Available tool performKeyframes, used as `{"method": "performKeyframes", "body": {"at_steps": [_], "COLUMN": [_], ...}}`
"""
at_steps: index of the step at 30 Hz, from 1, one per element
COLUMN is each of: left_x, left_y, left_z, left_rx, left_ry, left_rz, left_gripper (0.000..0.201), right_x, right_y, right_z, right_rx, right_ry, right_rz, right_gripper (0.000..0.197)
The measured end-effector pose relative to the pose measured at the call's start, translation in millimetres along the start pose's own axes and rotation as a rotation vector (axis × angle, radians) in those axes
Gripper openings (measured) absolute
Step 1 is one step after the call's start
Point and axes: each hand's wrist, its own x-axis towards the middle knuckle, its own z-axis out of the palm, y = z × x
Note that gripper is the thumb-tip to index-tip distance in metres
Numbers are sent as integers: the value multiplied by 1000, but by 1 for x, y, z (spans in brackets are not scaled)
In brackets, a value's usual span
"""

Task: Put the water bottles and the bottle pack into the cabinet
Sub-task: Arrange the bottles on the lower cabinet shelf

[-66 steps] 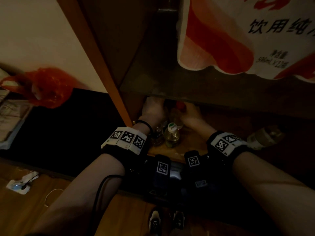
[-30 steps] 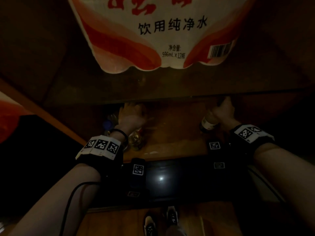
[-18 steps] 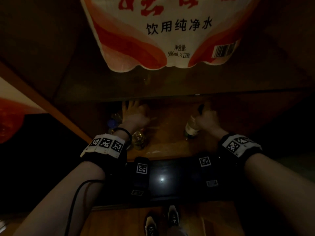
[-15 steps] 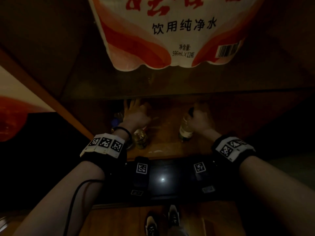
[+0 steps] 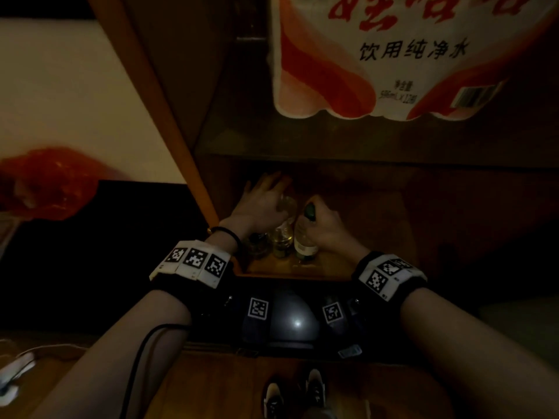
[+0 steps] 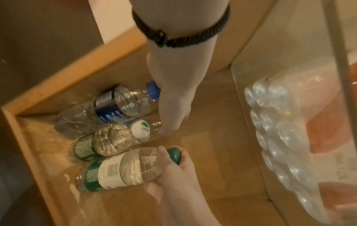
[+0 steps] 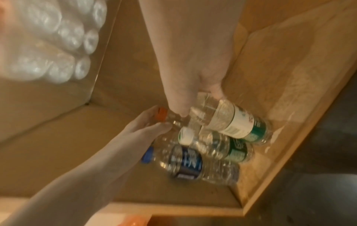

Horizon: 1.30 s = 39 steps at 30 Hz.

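- The right hand [image 5: 328, 228] is gripping the green-capped bottle [image 5: 303, 241] by its neck, near the lower shelf's [image 5: 363, 213] front (beside a white-capped bottle [image 6: 115, 137]).
- Just behind, the left hand [image 5: 260, 204] is curling round the orange-capped bottle's [image 7: 163, 116] neck.
- Farther up, a water pack [image 5: 393, 55] is sitting on the glass shelf [image 5: 242, 137].

Worn — left wristband [image 5: 193, 264]: black, three white square-code tiles | right wristband [image 5: 390, 275]: alike | bracelet [image 6: 181, 38]: black braided cord, left wrist | cable [image 5: 136, 367]: black, left forearm | shoes [image 5: 295, 394]: black-and-white
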Motion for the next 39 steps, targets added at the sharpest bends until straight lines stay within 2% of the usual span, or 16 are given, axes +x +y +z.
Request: {"method": "performKeyframes", "body": {"at_steps": [6,10,13,18,24,29,31,35,39], "left_x": [-13,-16,-18,-25,-31,-36,-37,-43,-50], "left_y": [-14,-20,-23,-23,-21,-21,-21,-22,-23], "left_z": [4,10,14,19,19,21,23,24,30], "left_rx": [88,89,81,117,132,139,122,24,-67], "left_ry": [-35,-46,-48,-31,-34,-21,-16,4,88], "left_rz": [48,49,48,67,75,64,70,73,78], "left_gripper": [89,98,92,81,78,73,73,73,72], "right_x": [-4,-9,-8,-9,-17,-17,-16,-23,-39], "right_y": [0,8,11,10,8,1,1,3,15], "right_z": [3,-1,-3,0,7,11,9,2,-3], "right_rx": [76,64,57,76,90,63,72,70,106], "right_ry": [55,11,37,72,145,136,117,52,-18], "right_rz": [10,18,-6,-55,-96,-36,5,75,110], "right_gripper": [28,48,53,47,40,41,48,80,86]}}
